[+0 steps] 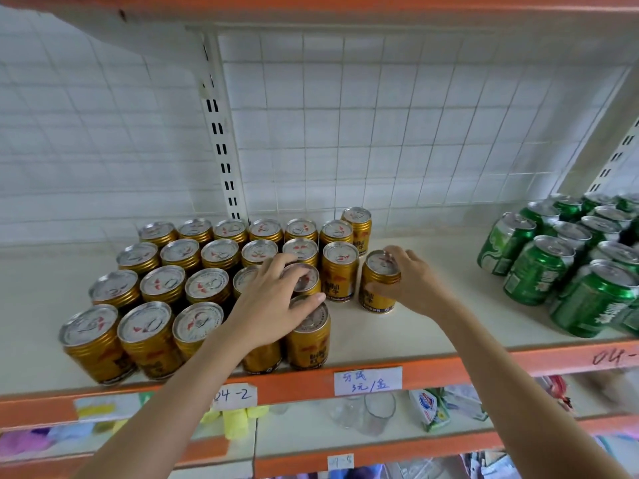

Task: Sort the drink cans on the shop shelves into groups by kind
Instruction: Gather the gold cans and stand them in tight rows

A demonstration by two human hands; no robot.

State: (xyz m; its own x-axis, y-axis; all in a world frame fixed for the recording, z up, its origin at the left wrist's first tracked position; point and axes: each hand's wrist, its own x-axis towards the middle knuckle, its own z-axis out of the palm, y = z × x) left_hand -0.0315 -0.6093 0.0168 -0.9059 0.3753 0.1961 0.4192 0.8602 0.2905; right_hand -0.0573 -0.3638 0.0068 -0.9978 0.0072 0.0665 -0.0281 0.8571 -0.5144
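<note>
gold cans [162,284] are grouped in rows at the shelf [432,326] front-left; green cans [539,271] are massed at its right edge. a single gold can [378,283] is gripped by the right hand [411,281] just beside the group. two gold can tops are covered by the left hand [273,302], fingers spread.

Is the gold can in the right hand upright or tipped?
Upright. The gold can stands on its base on the shelf, lid facing up, with the right hand gripping it.
</note>
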